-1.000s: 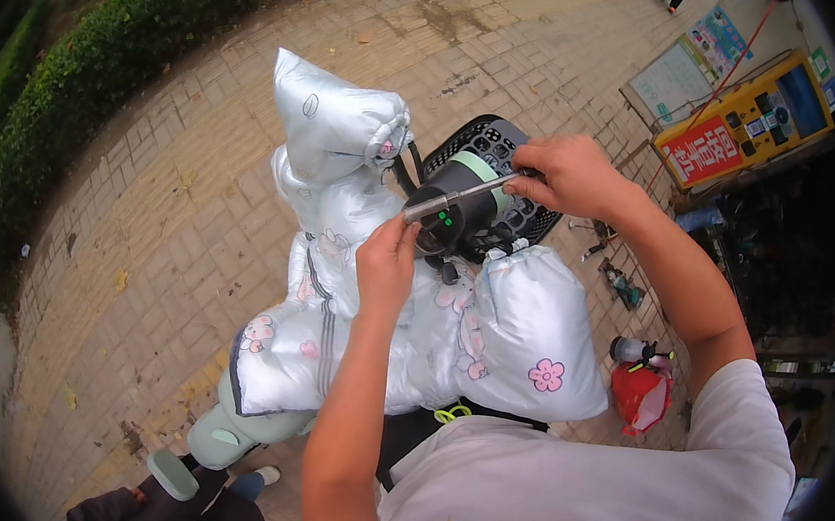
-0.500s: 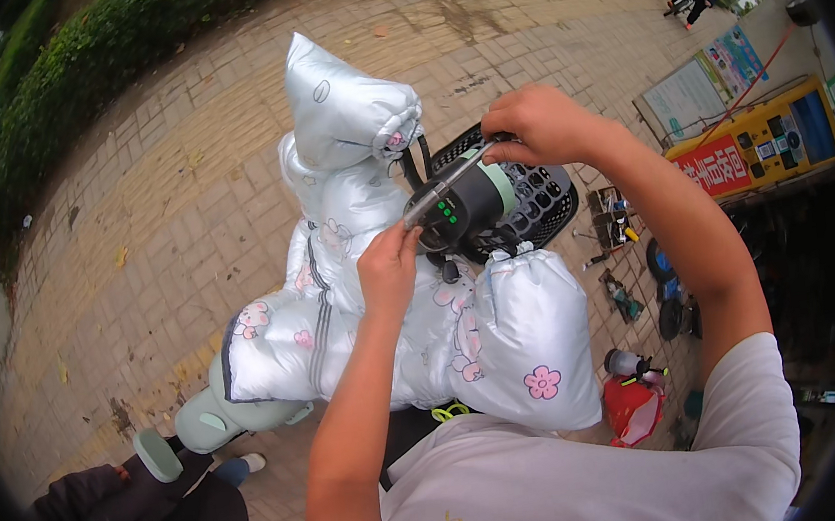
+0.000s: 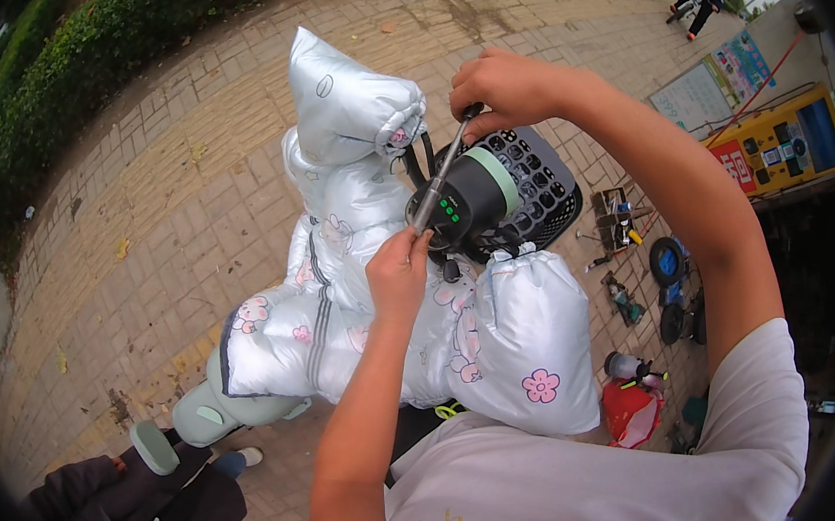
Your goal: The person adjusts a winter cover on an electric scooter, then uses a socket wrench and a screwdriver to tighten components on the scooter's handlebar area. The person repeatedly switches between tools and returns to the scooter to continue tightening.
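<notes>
Metal rod (image 3: 443, 171) slants over the dark display housing (image 3: 477, 197), pinched near its ends by the hands (image 3: 399, 272) (image 3: 507, 89) (both closed).

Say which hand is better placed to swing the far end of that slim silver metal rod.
Right hand, probably: it holds the rod at its dark far end. The left hand pinches the opposite end, near the rounded black display housing.
</notes>
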`<state>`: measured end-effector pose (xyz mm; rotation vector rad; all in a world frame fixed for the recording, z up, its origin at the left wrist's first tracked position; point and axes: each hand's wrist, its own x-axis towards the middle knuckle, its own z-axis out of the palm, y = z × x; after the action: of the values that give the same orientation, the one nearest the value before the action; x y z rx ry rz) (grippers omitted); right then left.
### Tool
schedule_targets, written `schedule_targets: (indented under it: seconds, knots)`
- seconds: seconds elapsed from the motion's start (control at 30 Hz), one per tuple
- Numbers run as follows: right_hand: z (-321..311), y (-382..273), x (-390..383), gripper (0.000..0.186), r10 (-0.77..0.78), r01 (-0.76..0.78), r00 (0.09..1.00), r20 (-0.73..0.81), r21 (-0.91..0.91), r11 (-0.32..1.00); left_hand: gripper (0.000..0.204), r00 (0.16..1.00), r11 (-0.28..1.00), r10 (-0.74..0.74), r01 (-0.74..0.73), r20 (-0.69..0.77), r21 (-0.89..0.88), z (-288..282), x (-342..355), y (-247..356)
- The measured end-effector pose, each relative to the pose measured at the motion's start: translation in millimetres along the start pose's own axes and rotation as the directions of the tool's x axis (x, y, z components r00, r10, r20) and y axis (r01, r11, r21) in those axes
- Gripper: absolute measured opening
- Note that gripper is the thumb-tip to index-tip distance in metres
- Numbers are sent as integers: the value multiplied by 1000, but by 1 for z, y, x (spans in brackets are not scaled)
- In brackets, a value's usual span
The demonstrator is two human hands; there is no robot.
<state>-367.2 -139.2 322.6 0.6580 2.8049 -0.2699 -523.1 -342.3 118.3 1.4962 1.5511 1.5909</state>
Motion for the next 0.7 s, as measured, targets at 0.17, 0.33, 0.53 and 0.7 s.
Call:
schedule_targets:
  seconds: [0.17,0.33,0.53,0.7]
  knots:
    - [-4,2,11,30,35,-38,997,76,40,999,14,998,998,-64,64,1,11,-1,1,0]
    - [-8,4,40,26,-64,66,995,82,-20,998,12,998,999,-39,38,-45,-7,4,2,7]
    - [1,11,61,23,-200,200,980,5,-43,979,14,954,954,-296,298,50,-27,-8,8,8]
    - [-8,15,31,25,-47,35,971,235,58,998,12,967,983,-184,184,175,19,-13,15,10]
